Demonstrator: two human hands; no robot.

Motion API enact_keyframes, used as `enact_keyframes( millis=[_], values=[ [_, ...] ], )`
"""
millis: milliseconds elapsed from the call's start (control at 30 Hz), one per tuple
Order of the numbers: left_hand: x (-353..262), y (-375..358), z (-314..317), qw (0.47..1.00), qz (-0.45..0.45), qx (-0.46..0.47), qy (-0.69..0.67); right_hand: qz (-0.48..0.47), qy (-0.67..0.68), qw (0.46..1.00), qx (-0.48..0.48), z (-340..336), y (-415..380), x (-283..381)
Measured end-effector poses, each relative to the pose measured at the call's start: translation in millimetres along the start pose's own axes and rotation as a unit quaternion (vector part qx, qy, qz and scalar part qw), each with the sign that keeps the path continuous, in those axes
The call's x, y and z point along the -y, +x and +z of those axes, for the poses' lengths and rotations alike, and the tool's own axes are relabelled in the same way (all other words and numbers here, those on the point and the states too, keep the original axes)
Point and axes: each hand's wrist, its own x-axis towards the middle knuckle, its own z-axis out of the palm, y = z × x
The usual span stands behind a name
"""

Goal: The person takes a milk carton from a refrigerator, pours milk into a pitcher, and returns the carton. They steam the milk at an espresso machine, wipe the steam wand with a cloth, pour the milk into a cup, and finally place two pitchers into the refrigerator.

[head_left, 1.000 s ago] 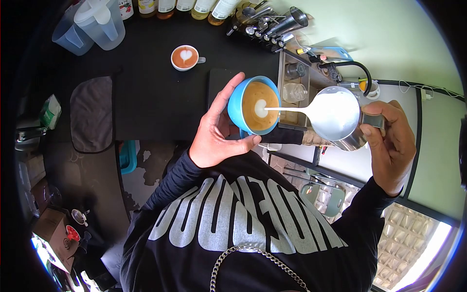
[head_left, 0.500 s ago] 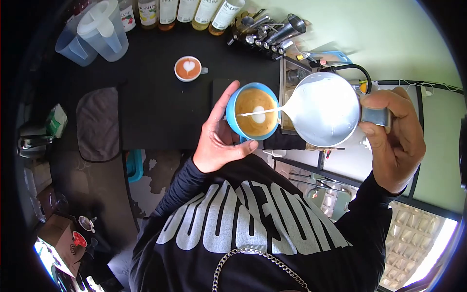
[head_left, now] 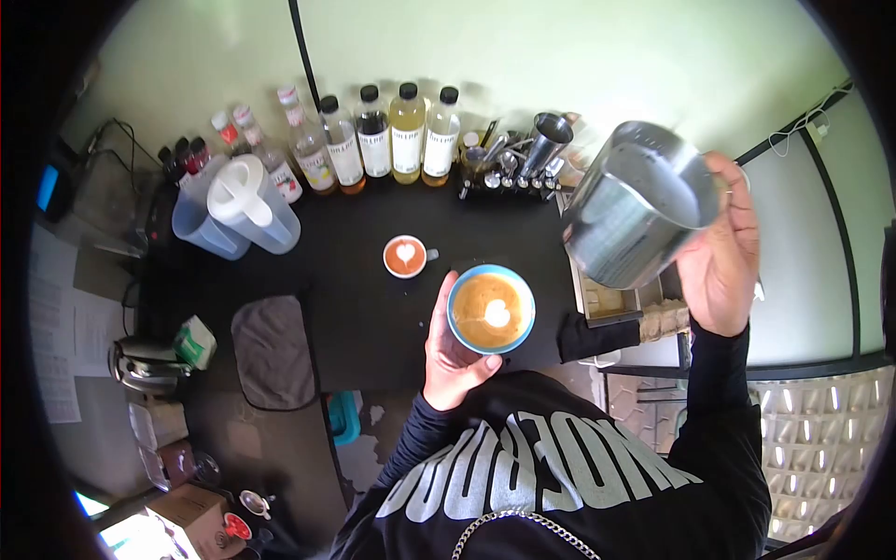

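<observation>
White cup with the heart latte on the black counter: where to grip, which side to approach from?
Take the white cup by its small handle, which sticks out on the picture's right, toward the blue cup in the left hand. Come in from that side, low and level: the cup stands upright, brim-full, so gripping over the rim would likely spoil the art. The right hand holds the steel pitcher.

— Any lettering you can read?
— Big grey block letters on the black shirt, upside down and unclear. The labels on the bottles are too small.
</observation>
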Motion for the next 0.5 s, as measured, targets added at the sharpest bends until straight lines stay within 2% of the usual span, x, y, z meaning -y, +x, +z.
enact_keyframes(
  millis=[167, 233, 367, 433, 500],
  values=[
    [-4, -3, 0, 1.0, 0.003, -0.021, 0.006, 0.021, -0.013, 1.0, -0.015, -18, -12, -43],
    [-4, -5, -2, 1.0, -0.002, -0.02, 0.004, 0.026, -0.064, 0.997, -0.037, -31, -21, -72],
    [-7, -7, 1, 0.999, 0.0, -0.045, 0.018, 0.065, -0.06, 0.992, -0.088, -48, -42, -128],
    [-6, -7, -1, 0.998, 0.005, -0.058, 0.025, 0.083, -0.105, 0.983, -0.124, -60, -57, -164],
    [-7, -7, -1, 0.997, 0.014, -0.06, 0.037, 0.102, -0.079, 0.982, -0.141, -66, -70, -195]
  ],
)
